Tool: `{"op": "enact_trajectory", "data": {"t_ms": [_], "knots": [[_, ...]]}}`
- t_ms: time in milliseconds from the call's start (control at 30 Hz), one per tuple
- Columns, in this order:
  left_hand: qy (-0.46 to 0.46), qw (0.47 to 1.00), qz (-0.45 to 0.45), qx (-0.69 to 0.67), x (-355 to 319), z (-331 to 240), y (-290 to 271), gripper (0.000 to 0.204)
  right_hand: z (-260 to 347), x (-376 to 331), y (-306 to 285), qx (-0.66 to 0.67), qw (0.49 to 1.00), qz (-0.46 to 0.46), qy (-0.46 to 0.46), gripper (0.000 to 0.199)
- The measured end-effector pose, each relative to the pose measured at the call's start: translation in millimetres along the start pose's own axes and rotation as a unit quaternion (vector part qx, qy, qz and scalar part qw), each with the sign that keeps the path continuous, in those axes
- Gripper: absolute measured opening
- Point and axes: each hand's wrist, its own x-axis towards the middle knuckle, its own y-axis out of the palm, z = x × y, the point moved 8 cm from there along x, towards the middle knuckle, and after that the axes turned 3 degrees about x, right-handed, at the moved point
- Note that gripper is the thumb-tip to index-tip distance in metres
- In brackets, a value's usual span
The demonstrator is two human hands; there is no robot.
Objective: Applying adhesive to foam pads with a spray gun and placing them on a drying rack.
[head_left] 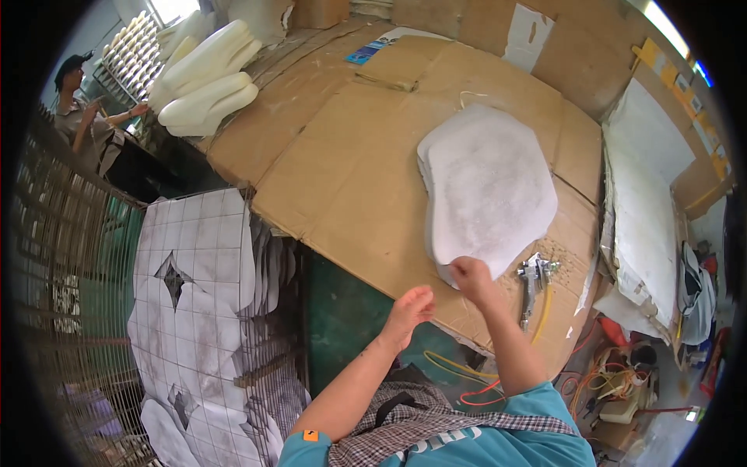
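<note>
A thick white foam pad (490,187) with rounded corners and a greyish patch on top lies on the cardboard-covered table (350,163). My right hand (473,280) is closed in a fist at the pad's near corner and overlaps its edge; whether it grips the foam or something small, I cannot make out. Just left of it, off the table's near edge, my left hand (410,313) has its fingers curled together, apart from the pad. Anything between those fingers is hidden. Right of my right hand, a metal spray gun (533,284) lies on the table.
At left stands a wire rack (187,241) stacked with white foam pieces. Cream foam pieces (206,86) pile at the table's far left, near another person (93,132). A yellow hose (546,307) runs off the spray gun; tangled hoses (615,385) lie lower right. A white-covered panel (642,202) borders the table.
</note>
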Motion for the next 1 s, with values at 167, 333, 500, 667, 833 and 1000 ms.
{"op": "enact_trajectory", "data": {"t_ms": [167, 333, 500, 667, 833, 1000], "knots": [[0.093, 0.967, -0.111, -0.208, -0.8, -1.3, -30.3, 0.029, 65.3, -26.0, 53.1, 0.06, 0.982, 0.165, -0.071, 0.018], [0.101, 0.966, -0.164, -0.171, -15.7, 5.1, -78.2, 0.04, -113.2, 51.7, -100.6, -0.088, 0.956, -0.24, 0.141, 0.044], [0.119, 0.953, -0.198, -0.196, -44.7, 6.4, -116.2, 0.039, -180.8, 87.1, -92.2, -0.221, 0.924, -0.125, 0.285, 0.045], [0.194, 0.949, -0.149, -0.2, -36.4, -14.5, -130.1, 0.039, -224.6, 97.1, -117.2, 0.011, 0.984, -0.138, 0.11, 0.009], [0.284, 0.92, -0.207, -0.173, -174.5, -55.5, -237.6, 0.039, -1.6, 58.5, 29.9, 0.373, 0.92, -0.008, 0.118, 0.005], [0.295, 0.889, -0.296, -0.185, -368.9, -63.4, -361.1, 0.034, 177.2, -6.9, 144.3, 0.541, 0.83, 0.118, 0.065, 0.009]]}}
